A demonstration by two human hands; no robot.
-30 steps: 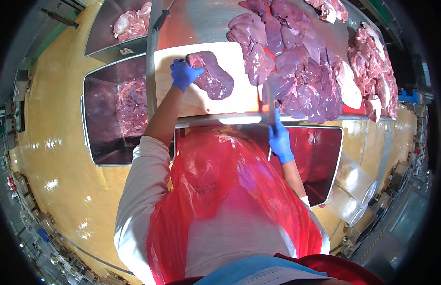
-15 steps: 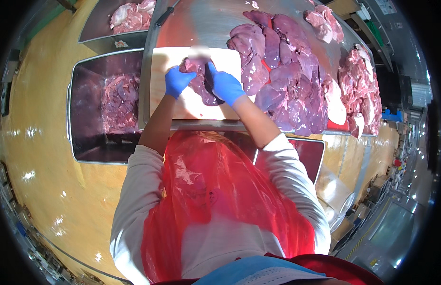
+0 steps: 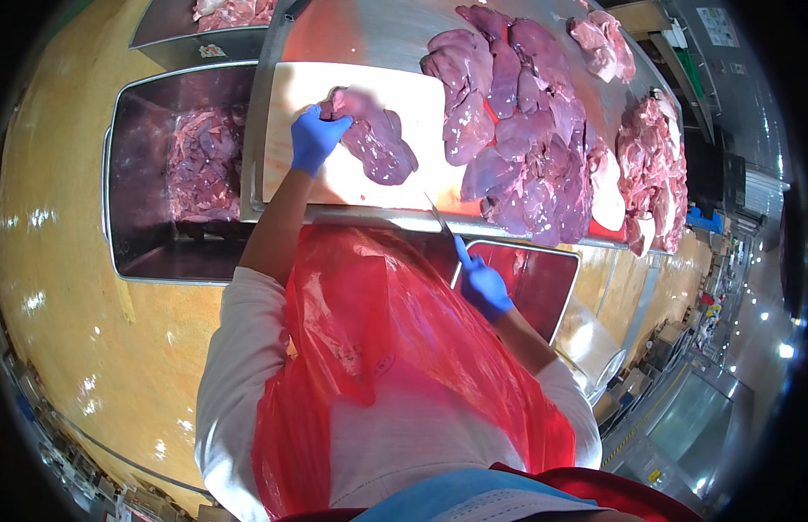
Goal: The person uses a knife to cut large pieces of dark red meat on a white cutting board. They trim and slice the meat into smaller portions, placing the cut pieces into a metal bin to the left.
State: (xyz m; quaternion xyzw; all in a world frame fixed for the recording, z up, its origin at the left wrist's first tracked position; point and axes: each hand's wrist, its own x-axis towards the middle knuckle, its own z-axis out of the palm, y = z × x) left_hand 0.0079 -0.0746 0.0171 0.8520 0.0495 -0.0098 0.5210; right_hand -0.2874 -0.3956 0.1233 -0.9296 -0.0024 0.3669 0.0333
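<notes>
On the white cutting board (image 3: 421, 96), the left hand (image 3: 318, 139) pinches 1 dark liver (image 3: 379, 150); off the board's near right corner, the right hand (image 3: 485, 285) grasps 1 knife (image 3: 439, 217).

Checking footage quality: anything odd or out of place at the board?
Yes: a hazy blur covers the upper edge of the liver on the white cutting board, while the rest looks sharp; possibly an image artifact.
</notes>
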